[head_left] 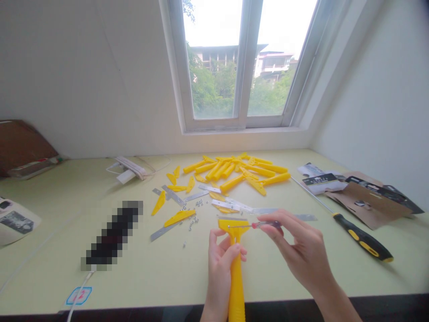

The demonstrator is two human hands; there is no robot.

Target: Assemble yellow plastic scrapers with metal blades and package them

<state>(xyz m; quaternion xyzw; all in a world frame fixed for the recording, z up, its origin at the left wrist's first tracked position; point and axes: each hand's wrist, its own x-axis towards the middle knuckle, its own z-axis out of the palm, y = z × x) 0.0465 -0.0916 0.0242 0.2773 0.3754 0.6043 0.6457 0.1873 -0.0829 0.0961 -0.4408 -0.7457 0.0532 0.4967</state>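
My left hand (224,257) is wrapped round the neck of a yellow scraper (237,273), its head up and its long handle pointing toward me. In my right hand (298,243) a small screwdriver (268,224) is pinched between thumb and fingers. The thin shaft lies across the scraper's head, its tip near a small screw at the left side. Whether the tip sits in the screw I cannot tell. Just beyond the head lie metal blades (229,205) and a yellow blade cover (179,218). Loose small screws (199,203) are scattered left of them.
Several yellow scraper handles (221,171) are piled at the back. To the right lie a large black and yellow screwdriver (363,238) and cardboard packaging (372,203). A pixelated dark object (112,237) with a white cable is on the left, below a power strip (130,167).
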